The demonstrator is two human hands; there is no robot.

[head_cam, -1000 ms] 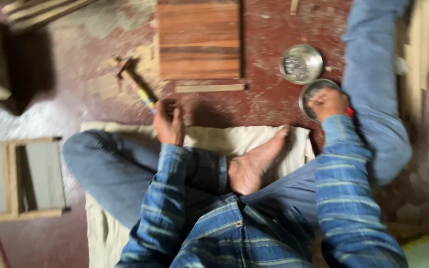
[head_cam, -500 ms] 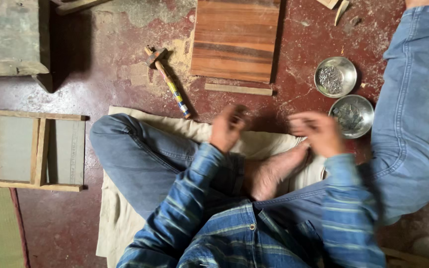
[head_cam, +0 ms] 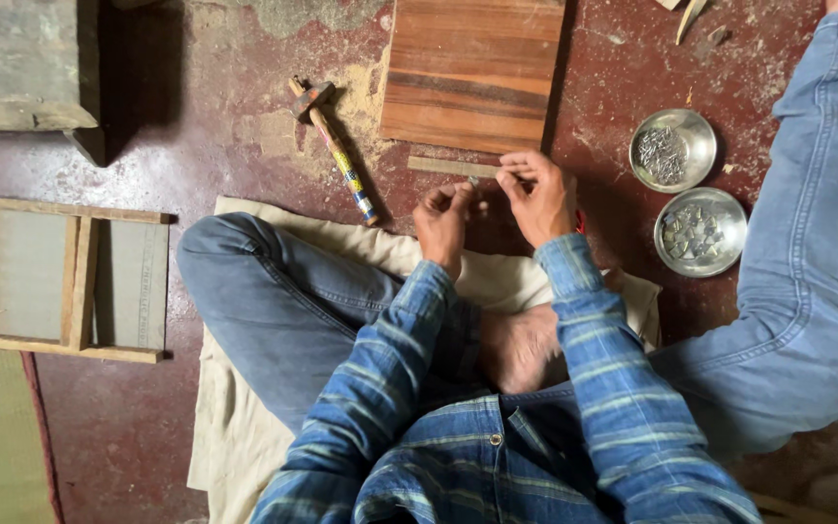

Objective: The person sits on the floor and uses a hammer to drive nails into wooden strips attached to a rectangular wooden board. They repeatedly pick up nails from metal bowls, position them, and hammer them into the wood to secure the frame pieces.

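My left hand [head_cam: 443,218] and my right hand [head_cam: 535,194] meet just above the floor, over a thin wooden strip [head_cam: 443,167]. The strip lies along the near edge of a brown wooden board [head_cam: 472,73]. The left thumb and forefinger pinch a small nail [head_cam: 474,181]. The right fingertips are pinched together close to it; whether they hold anything is too small to see. Both sleeves are blue plaid. I sit cross-legged in jeans, with a bare foot [head_cam: 521,344] below my hands.
A hammer with a patterned handle [head_cam: 337,150] lies left of the strip in sawdust. Two metal bowls stand at the right, one with nails [head_cam: 671,150], one with small pieces [head_cam: 700,231]. A wooden frame [head_cam: 70,281] lies at the left, a beige cloth [head_cam: 235,427] under me.
My right hand left the lower metal bowl and came left to meet my left hand. Both hands then moved forward to the wooden strip. The camera view shifted.
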